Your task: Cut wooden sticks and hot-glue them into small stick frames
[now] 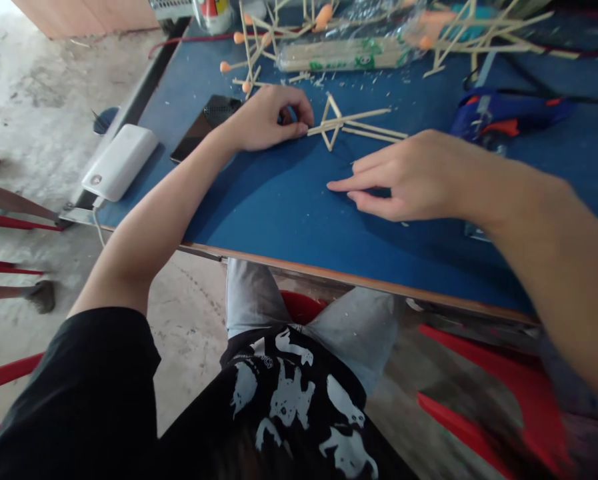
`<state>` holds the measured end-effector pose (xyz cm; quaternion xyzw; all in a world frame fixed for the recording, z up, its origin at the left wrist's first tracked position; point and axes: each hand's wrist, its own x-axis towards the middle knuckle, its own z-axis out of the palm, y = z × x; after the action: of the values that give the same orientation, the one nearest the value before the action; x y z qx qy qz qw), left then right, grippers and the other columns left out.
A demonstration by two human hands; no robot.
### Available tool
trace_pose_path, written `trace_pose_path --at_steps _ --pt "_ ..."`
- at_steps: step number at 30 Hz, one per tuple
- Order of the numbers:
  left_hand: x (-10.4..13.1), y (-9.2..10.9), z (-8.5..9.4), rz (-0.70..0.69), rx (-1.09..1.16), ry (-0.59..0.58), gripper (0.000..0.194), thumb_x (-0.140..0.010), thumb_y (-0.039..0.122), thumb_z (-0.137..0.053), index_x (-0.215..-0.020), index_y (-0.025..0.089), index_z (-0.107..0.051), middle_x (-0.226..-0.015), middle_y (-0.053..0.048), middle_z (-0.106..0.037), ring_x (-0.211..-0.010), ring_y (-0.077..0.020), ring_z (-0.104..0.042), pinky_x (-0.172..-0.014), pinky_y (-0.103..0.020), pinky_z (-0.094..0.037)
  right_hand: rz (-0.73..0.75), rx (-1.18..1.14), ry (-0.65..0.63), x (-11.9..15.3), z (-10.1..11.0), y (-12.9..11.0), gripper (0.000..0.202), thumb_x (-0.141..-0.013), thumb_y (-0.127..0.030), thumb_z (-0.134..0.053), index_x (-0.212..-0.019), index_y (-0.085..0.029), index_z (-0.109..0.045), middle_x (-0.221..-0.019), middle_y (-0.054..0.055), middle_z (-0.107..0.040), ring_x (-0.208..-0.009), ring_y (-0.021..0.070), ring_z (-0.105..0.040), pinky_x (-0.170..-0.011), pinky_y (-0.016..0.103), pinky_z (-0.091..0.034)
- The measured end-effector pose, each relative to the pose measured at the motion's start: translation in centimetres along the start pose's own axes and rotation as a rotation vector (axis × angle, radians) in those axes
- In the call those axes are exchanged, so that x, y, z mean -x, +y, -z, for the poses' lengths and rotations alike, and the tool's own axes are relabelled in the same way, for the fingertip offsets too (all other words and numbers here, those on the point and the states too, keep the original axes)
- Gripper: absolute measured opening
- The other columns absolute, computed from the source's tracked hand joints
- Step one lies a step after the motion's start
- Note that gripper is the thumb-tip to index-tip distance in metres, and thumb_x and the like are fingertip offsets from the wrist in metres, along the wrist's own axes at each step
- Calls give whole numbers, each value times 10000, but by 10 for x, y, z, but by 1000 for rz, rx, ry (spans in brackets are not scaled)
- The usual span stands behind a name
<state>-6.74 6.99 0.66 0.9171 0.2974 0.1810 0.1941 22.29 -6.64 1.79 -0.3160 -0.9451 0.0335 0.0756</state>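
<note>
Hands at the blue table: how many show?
2: the left hand at the left end of the crossed wooden sticks; the right hand nearer the front edge of the table.

On table [279, 207]: stick frame [349, 121] between power bank [121, 160], left, and glue gun [471, 117], right; stick packet [346, 57] behind.

A blk T-shirt [309, 445] is worn, seen below the bare L hand [279, 120] & R hand [409, 177], printed w/ pale grey animal figs [289, 397]. The short, plain L sleeve [89, 373] is cut well short of the L hand. Lt grey trousers [256, 293] are seen btwn T-shirt & hands.
</note>
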Motion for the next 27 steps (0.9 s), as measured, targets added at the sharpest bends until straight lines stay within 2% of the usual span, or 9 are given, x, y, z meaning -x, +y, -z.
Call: trace_pose_path --at_steps 6,11,14,17,19,21,24,27 --pt "-1 -1 -3 120 46 3 258 -919 444 -802 -1097 258 -791 -1096 -37 -795 -961 -207 -676 -903 -358 -536 -53 -19 51 -2 -8 -1 402 -1060 -468 -506 -1327 -420 -802 -870 -1 -781 -806 225 -666 -655 370 -342" --pt "-1 0 -3 145 68 11 287 -861 382 -787 -1108 236 -795 -1087 -70 -786 -1044 -259 -719 -928 -380 -539 -79 19 68 1 -4 -5 390 -1039 -432 -534 -1301 -396 -821 -883 13 -797 -839 243 -692 -667 376 -333" --pt "-1 -1 -3 124 63 12 302 -862 373 -772 -1117 213 -798 -1087 -78 -784 -1050 -259 -721 -954 -389 -543 -30 16 2 0 -1 -5 405 -1042 -375 -524 -1321 -421 -815 -916 -15 -817 -848 223 -704 -636 372 -317" --pt "-1 -2 -4 102 42 6 313 -884 389 -743 -1137 212 -796 -1104 -75 -785 -1046 -247 -725 -958 -379 -546 -42 39 -54 -4 -1 -7 485 -1054 -304 -490 -1445 -429 -748 -1021 -28 -850 -856 210 -719 -618 369 -307" --pt "0 -2 -4 93 18 3 308 -905 391 -720 -1147 216 -794 -1111 -74 -787 -1036 -233 -730 -952 -365 -548 -96 115 -48 -5 -1 -8 495 -1058 -291 -479 -1463 -399 -743 -1104 -11 -862 -899 225 -738 -616 372 -299" --pt "0 -2 -4 86 -6 6 294 -922 386 -706 -1148 220 -792 -1108 -71 -791 -1018 -219 -736 -940 -349 -552 -127 157 -25 -4 1 -7 455 -1050 -302 -502 -1395 -367 -793 -1107 5 -867 -936 245 -752 -624 374 -312" --pt "1 -2 -3 70 -20 11 270 -930 373 -708 -1141 227 -793 -1103 -61 -800 -995 -204 -744 -918 -329 -559 -100 120 -3 -1 2 -3 416 -1033 -300 -531 -1311 -355 -836 -1063 -5 -871 -964 249 -766 -637 370 -355" --pt "2 -3 -4 53 -10 14 266 -930 353 -708 -1146 227 -798 -1110 -58 -808 -998 -198 -743 -914 -325 -561 -73 109 24 0 -2 -1 428 -1046 -311 -519 -1348 -377 -816 -1091 -26 -870 -930 234 -763 -618 365 -354"
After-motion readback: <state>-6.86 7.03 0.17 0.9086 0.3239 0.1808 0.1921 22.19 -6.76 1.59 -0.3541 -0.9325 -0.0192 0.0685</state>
